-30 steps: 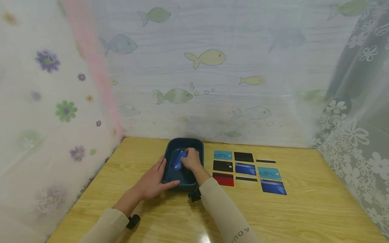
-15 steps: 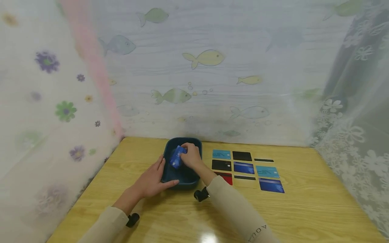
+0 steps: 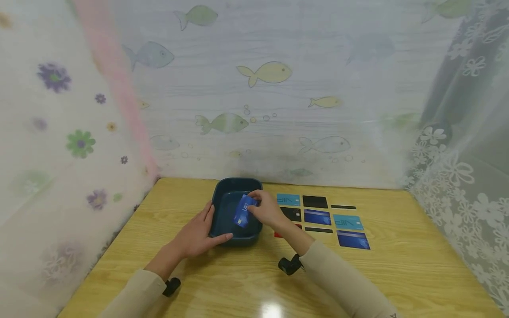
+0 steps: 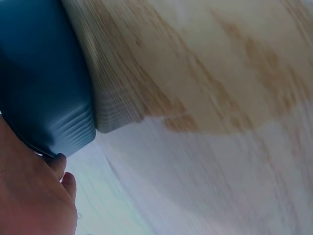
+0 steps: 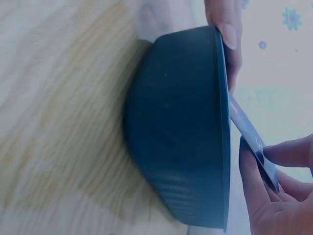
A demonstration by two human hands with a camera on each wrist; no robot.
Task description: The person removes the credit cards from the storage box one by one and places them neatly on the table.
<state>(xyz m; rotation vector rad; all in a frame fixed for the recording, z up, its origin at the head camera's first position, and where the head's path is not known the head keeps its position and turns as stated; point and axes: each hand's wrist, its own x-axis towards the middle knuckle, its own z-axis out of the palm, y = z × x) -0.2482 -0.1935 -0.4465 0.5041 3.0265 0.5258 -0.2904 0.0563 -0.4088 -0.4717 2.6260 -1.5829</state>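
Observation:
A dark blue tray (image 3: 235,240) stands on the wooden table. My left hand (image 3: 193,234) rests against its left side, fingers fairly straight along the wall and thumb across the near rim. The left wrist view shows fingertips touching the tray wall (image 4: 54,73). Over the tray, my right hand (image 3: 268,210) pinches a blue VIP card (image 3: 241,214) by its upper right part. In the right wrist view the card (image 5: 247,127) is seen nearly edge-on and tilted, between thumb and fingers, just beyond the tray's rim. My right forearm partly covers a red card (image 3: 277,234) and a black card (image 3: 292,213).
Right of the tray, cards lie in rows: light blue VIP cards (image 3: 348,222), blue cards (image 3: 353,240), a black card (image 3: 315,202) and pale ones with dark stripes (image 3: 318,229). Printed curtains (image 3: 266,132) hang behind the wooden table (image 3: 397,265) and at its sides.
My right hand has drawn the blue card from deeper in the tray and shifted right and slightly nearer, so more of its face shows. My left hand keeps its place on the tray.

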